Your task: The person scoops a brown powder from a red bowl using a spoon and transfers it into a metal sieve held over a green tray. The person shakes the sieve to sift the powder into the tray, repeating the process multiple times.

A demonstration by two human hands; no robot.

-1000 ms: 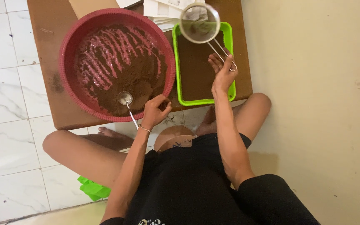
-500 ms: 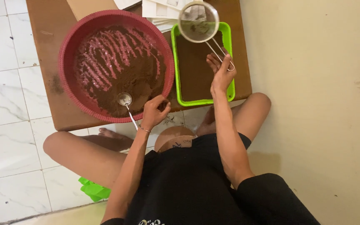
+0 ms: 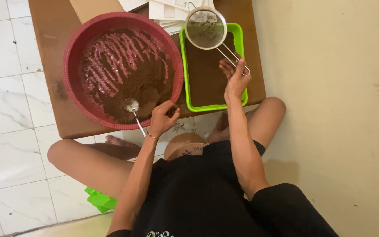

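Powder Work at a Low Table: Hand and Tool Positions

Spoon (image 3: 132, 105) and sieve (image 3: 205, 28) are each held by one hand above a low wooden table (image 3: 51, 52).

1. Left hand (image 3: 163, 117): the fingers are closed around the thin handle of the spoon. The hand is positioned at the 5 o'clock edge of the red bowl (image 3: 73, 52). The round spoon head is rested on the brown powder (image 3: 123, 70) inside the bowl, at about 6 o'clock of the bowl's centre. Ridged streaks of bare red bottom are shown across the upper half of the powder.

2. Right hand (image 3: 235, 79): the fingers are closed on the wire handle of the sieve. The round mesh is held at 11 o'clock from the hand, over the far end of the green tray (image 3: 183, 66). An even layer of brown powder is spread in the tray.

3. Layout: the tray is placed just beside the bowl, at its 3 o'clock. White papers (image 3: 167, 11) are stacked at 12 o'clock, partly under the sieve. White floor tiles (image 3: 5, 109) are seen at 9 o'clock of the table.
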